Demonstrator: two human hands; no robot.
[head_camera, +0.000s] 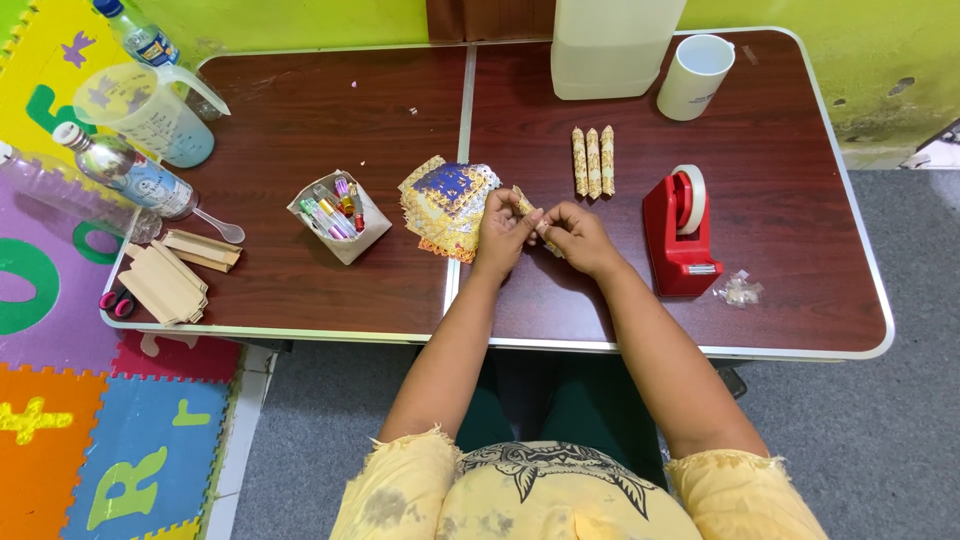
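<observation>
My left hand (502, 226) and my right hand (577, 234) meet over the middle of the dark brown table (330, 130), both pinched on a small roll of patterned paper (527, 206). Only the roll's ends show between my fingers. Just left of my hands lies a fanned stack of gold, blue and red patterned paper sheets (447, 205). Three finished paper rolls (592, 160) lie side by side beyond my right hand. A red tape dispenser (680, 232) stands to the right of my right hand.
A paper box of small coloured vials (338, 212) sits left of the sheets. Folded tan boxes (165, 285), pink-handled scissors (117, 301), a measuring jug (150, 112) and bottles (125, 170) crowd the left edge. A white mug (695, 77) and a white container (612, 45) stand at the back.
</observation>
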